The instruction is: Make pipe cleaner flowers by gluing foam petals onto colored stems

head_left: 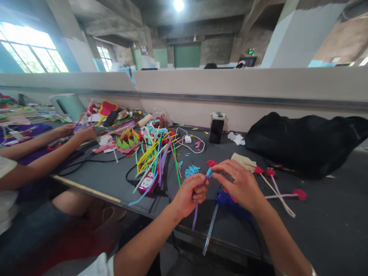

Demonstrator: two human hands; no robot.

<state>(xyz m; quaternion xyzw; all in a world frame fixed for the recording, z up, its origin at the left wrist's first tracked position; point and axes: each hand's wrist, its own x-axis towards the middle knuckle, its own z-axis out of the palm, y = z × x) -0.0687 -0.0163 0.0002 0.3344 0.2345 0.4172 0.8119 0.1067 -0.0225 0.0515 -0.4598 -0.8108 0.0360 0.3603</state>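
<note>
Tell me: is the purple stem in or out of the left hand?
In: the purple stem hangs out below the left hand, which is curled closed.

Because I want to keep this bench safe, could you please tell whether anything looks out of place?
Pipe cleaners lie across the purple power strip, an odd place for craft material. A clear rod juts past the front edge of the table, where it might be knocked.
</note>
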